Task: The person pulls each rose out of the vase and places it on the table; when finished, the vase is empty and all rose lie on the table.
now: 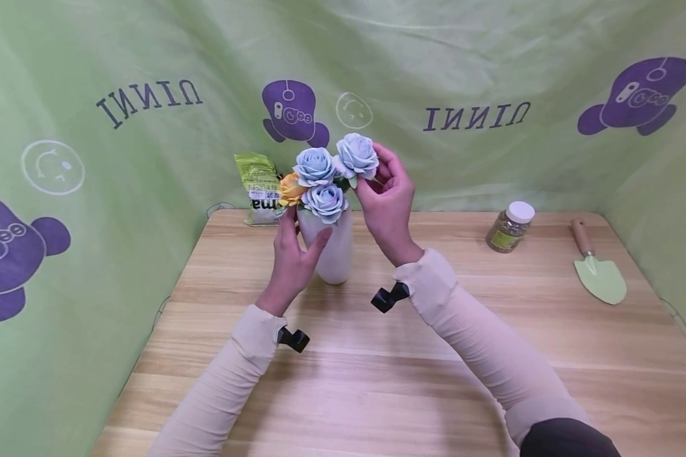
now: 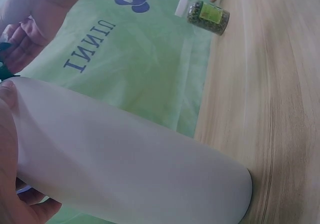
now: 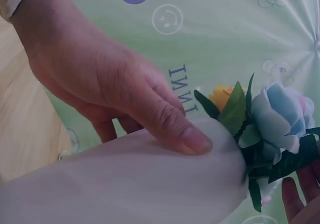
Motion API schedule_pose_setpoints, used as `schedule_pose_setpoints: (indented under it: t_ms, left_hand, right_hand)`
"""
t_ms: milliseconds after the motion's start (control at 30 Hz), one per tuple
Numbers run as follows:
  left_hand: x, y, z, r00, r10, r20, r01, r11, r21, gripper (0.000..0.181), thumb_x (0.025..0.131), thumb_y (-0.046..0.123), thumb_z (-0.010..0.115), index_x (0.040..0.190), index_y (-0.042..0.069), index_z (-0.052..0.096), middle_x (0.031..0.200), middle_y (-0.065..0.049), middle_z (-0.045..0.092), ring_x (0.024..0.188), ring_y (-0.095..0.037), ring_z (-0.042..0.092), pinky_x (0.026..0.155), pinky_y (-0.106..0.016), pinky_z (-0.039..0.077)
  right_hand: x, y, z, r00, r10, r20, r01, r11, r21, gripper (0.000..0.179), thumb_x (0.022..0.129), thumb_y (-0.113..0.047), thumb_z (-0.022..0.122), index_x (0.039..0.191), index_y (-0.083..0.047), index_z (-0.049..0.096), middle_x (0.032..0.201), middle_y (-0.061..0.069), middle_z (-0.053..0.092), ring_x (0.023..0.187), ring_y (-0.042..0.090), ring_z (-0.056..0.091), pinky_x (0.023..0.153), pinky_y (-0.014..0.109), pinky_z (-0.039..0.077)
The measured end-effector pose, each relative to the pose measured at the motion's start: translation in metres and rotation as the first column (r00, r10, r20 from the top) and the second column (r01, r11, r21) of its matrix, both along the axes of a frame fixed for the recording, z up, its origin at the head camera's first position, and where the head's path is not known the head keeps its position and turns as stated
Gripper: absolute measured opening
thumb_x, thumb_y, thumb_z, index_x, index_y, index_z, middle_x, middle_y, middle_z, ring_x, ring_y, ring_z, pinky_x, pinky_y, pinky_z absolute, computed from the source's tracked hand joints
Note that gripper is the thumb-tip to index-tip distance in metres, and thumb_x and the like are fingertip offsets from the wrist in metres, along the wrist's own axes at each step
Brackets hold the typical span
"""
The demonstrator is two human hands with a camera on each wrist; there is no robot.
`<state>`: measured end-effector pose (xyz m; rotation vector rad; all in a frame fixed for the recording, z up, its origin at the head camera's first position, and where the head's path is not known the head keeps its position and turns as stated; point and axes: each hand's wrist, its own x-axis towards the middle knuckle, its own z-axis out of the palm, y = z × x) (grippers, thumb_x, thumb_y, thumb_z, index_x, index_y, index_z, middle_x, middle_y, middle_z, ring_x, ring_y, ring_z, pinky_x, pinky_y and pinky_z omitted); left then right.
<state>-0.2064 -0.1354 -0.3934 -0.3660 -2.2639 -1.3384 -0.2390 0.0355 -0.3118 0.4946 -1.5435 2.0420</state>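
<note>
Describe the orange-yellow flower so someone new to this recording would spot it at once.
On the wooden table stands a tall white vase, with the person's left hand around its upper part. In the head view, the orange-yellow flower sits at the left edge of the bunch, just above that hand. Its warm colour sets it apart: its neighbours are three pale blue flowers.

We're in a curtained booth: green cloth [image 1: 377, 57] (cartoon-printed) walls the table [image 1: 377, 381] at nine, twelve and three o'clock.
</note>
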Motion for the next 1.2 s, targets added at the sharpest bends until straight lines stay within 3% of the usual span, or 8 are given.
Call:
schedule_pose_setpoints:
  t_ms: [167, 467, 867, 1200]
  left_hand:
    - [0.001, 0.002, 0.000, 1.000, 0.004, 0.006, -0.004, 1.000, -0.004, 0.084, 0.095, 0.048, 0.065, 0.156, 0.007, 0.025, 0.155, -0.015, 0.039, 0.143, -0.029, 0.042, 0.112, -0.054, 0.045]
    - [0.000, 0.001, -0.001, 1.000, 0.009, 0.022, -0.009, 1.000, 0.002, 0.084, 0.095, 0.048, 0.064, 0.156, 0.005, 0.025, 0.154, -0.015, 0.039, 0.143, -0.028, 0.042, 0.113, -0.053, 0.044]
    - [0.001, 0.001, -0.001, 1.000, 0.010, 0.020, -0.010, 1.000, 0.013, 0.087, 0.094, 0.051, 0.064, 0.156, 0.004, 0.025, 0.155, -0.017, 0.038, 0.144, -0.031, 0.041, 0.114, -0.054, 0.043]
    - [0.001, 0.002, 0.000, 1.000, 0.002, 0.017, -0.002, 1.000, 0.022, 0.081, 0.095, 0.035, 0.068, 0.157, 0.008, 0.023, 0.157, -0.013, 0.037, 0.144, -0.030, 0.040, 0.115, -0.055, 0.042]
  right_hand:
    - [0.002, 0.003, 0.005, 0.999, 0.007, -0.037, -0.007, 1.000, -0.012, 0.043, 0.086, 0.011, 0.061, 0.129, 0.007, 0.058, 0.121, 0.027, 0.069, 0.098, 0.010, 0.070, 0.082, 0.023, 0.059]
    - [0.007, 0.007, 0.008, 0.998, -0.050, -0.039, 0.047, 0.997, -0.064, 0.042, 0.086, 0.012, 0.063, 0.128, 0.009, 0.058, 0.120, 0.028, 0.069, 0.097, 0.009, 0.070, 0.080, 0.021, 0.059]
    - [0.013, 0.013, 0.011, 0.996, -0.073, -0.054, 0.065, 0.987, -0.147, 0.043, 0.084, 0.016, 0.061, 0.126, 0.009, 0.058, 0.117, 0.025, 0.070, 0.100, 0.013, 0.071, 0.088, 0.026, 0.060]
    - [0.017, 0.014, 0.012, 0.994, -0.092, -0.064, 0.078, 0.978, -0.195, 0.044, 0.083, 0.017, 0.060, 0.126, 0.009, 0.058, 0.117, 0.022, 0.070, 0.099, 0.013, 0.071, 0.087, 0.025, 0.059]
